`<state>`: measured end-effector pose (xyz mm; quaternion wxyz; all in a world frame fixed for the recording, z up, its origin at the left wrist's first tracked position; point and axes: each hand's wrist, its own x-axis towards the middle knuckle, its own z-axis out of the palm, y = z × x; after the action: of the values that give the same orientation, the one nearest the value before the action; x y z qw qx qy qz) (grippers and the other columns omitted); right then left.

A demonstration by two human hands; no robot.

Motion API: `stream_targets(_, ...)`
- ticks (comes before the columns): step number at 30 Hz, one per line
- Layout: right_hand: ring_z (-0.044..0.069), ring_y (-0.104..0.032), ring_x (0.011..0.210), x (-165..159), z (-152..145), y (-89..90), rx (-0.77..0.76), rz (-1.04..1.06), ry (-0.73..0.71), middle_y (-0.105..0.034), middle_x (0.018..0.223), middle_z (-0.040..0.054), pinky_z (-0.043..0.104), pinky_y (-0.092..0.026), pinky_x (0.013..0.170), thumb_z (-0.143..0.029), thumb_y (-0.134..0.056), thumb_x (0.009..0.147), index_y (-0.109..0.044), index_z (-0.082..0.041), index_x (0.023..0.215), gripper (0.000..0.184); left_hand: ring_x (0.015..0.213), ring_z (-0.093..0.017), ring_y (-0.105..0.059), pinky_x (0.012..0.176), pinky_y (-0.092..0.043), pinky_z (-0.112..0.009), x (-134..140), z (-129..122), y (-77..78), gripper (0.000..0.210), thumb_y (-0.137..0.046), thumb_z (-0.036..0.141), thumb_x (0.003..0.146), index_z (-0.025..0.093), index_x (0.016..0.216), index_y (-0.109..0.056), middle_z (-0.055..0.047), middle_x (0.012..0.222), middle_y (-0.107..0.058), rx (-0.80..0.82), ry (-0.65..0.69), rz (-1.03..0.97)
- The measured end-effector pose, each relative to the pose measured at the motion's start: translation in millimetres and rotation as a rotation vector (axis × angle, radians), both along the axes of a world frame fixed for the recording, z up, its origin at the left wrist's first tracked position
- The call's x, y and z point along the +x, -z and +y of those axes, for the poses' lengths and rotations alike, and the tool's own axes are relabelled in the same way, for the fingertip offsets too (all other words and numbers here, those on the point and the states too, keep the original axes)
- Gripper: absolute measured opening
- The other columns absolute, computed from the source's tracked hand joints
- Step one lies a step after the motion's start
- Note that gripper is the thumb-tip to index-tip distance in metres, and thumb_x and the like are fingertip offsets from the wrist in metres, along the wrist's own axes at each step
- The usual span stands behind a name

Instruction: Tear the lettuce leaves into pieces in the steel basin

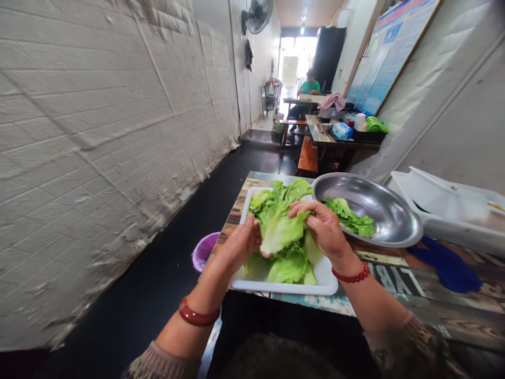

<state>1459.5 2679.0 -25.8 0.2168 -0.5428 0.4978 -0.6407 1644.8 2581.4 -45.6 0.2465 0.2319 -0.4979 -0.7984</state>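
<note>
Between my two hands a green lettuce leaf (282, 230) is held up over a white tray (286, 287). My left hand (241, 241) grips the leaf's pale lower end, its fingertips partly hidden behind it. The fingers of my right hand (321, 226) pinch the leaf's right edge. More lettuce leaves (290, 266) lie in the tray beneath and behind it. To the right, a steel bowl (394, 213) holds several lettuce leaves (353, 218) at its left side.
A purple bin (205, 250) stands on the floor left of the table. Blue gloves (450, 266) and a white plastic container (465, 226) are at the right. A person in green (310, 87) sits at a far table, beyond a wooden bench (307, 155).
</note>
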Motion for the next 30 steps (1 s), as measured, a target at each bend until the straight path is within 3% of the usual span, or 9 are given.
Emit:
stream_targets(2, 0.026, -0.062, 0.113, 3.1, 7.7, -0.4, -0.026, 0.214, -0.074, -0.073, 0.091, 0.004, 0.049, -0.047, 0.103, -0.018, -0.054, 0.079, -0.063, -0.026, 0.078, 0.012, 0.066, -0.019, -0.067, 0.054, -0.05, -0.028, -0.1, 3.1, 0.2, 0.056, -0.068, 0.068, 0.073, 0.018, 0.097, -0.069, -0.009, 0.085, -0.072, 0.054, 0.052, -0.006)
stream_targets(4, 0.027, -0.062, 0.113, 6.5, 14.2, -0.3, -0.049, 0.376, -0.129, -0.074, 0.091, 0.0034, 0.05, -0.046, 0.103, -0.013, -0.054, 0.075, -0.064, -0.026, 0.077, 0.017, 0.072, -0.018, -0.069, 0.062, -0.054, -0.027, -0.1, 5.8, 0.3, 0.05, -0.083, 0.048, 0.067, 0.02, 0.105, -0.067, -0.006, 0.09, -0.073, 0.025, 0.015, -0.013)
stream_targets(7, 0.026, -0.061, 0.117, 7.5, 20.0, 1.7, -0.056, 0.491, -0.127, -0.074, 0.098, 0.0032, 0.05, -0.045, 0.105, -0.013, -0.055, 0.075, -0.066, -0.027, 0.082, 0.019, 0.081, -0.018, -0.07, 0.077, -0.056, -0.029, -0.3, 8.0, 0.8, 0.056, -0.089, 0.026, 0.06, 0.02, 0.11, -0.066, -0.004, 0.092, -0.073, -0.025, -0.053, 0.029)
stream_targets(10, 0.025, -0.06, 0.118, 0.9, 20.5, 6.8, -0.021, 0.393, 0.072, -0.071, 0.113, 0.0057, 0.048, -0.045, 0.106, -0.02, -0.056, 0.084, -0.066, -0.026, 0.09, 0.014, 0.087, -0.018, -0.07, 0.083, -0.056, -0.03, -0.9, 7.6, 2.8, 0.054, -0.088, 0.024, 0.061, 0.019, 0.109, -0.065, -0.004, 0.093, -0.073, -0.033, -0.149, 0.069)
stream_targets(12, 0.023, -0.064, 0.111, -3.3, 18.1, 11.4, 0.058, 0.254, 0.198, -0.07, 0.115, 0.008, 0.043, -0.053, 0.095, -0.028, -0.056, 0.088, -0.065, -0.025, 0.101, 0.016, 0.086, -0.018, -0.07, 0.083, -0.056, -0.03, -1.4, 7.2, 4.5, 0.051, -0.088, 0.023, 0.061, 0.018, 0.106, -0.065, -0.004, 0.094, -0.073, -0.039, -0.196, 0.073)
stream_targets(16, 0.022, -0.07, 0.082, 3.9, 9.6, 18.7, 0.334, 0.209, 0.069, -0.073, 0.095, 0.0075, 0.033, -0.058, 0.067, -0.044, -0.068, 0.081, -0.067, -0.021, 0.097, 0.028, 0.084, -0.018, -0.07, 0.081, -0.056, -0.031, -2.0, 8.6, 6.1, 0.049, -0.088, 0.026, 0.062, 0.019, 0.105, -0.066, -0.004, 0.097, -0.073, -0.089, -0.213, 0.06)
stream_targets(21, 0.023, -0.07, 0.077, 14.4, 1.0, 19.3, 0.325, 0.167, 0.22, -0.075, 0.085, 0.0086, 0.035, -0.058, 0.07, -0.047, -0.069, 0.079, -0.069, -0.018, 0.087, 0.029, 0.087, -0.021, -0.069, 0.077, -0.055, -0.031, -2.6, 8.7, 5.0, 0.047, -0.087, 0.027, 0.063, 0.017, 0.105, -0.068, -0.007, 0.099, -0.071, -0.255, -0.2, 0.001)
stream_targets(26, 0.023, -0.072, 0.083, -42.2, 4.7, 11.1, 0.149, -0.084, 0.415, -0.075, 0.1, 0.0097, 0.035, -0.059, 0.073, -0.047, -0.064, 0.082, -0.067, -0.018, 0.1, 0.034, 0.079, -0.016, -0.067, 0.076, -0.053, -0.03, -3.8, 2.0, 5.1, 0.043, -0.075, 0.035, 0.078, 0.017, 0.115, -0.062, -0.008, 0.096, -0.071, -0.237, -0.35, 0.06)
stream_targets(30, 0.022, -0.07, 0.078, -130.2, 12.7, 17.9, 0.119, 0.054, 0.687, -0.073, 0.103, 0.0145, 0.032, -0.056, 0.064, -0.048, -0.065, 0.079, -0.066, -0.016, 0.1, 0.038, 0.079, -0.015, -0.066, 0.076, -0.051, -0.03, -5.4, -3.7, 7.3, 0.038, -0.073, 0.034, 0.078, 0.018, 0.111, -0.062, -0.006, 0.095, -0.07, -0.235, -0.446, 0.086)
